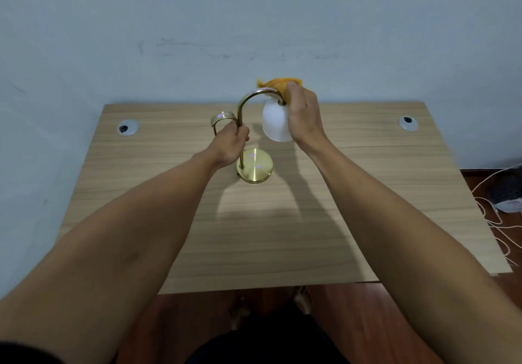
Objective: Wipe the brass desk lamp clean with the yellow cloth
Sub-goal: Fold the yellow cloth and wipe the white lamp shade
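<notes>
Your wooden desk [282, 236] is bare apart from the brass desk lamp [255, 165] standing near its middle, with a round cable grommet [128, 127] set into the far left corner and another grommet [408, 123] at the far right. Off the desk's right edge, white cords [497, 216] trail across the floor beside a grey object too blurred to name.

Your left hand [230, 144] is closed around the lamp's upright stem, just below the curled brass handle [223, 117]. Your right hand [302, 115] grips the yellow cloth [278, 84], pressing it onto the top of the arched neck where it meets the white glass shade [275, 122]. That hand covers the shade's right side, and the cloth hides the joint. The shade hangs mouth down; its inside cannot be seen.
</notes>
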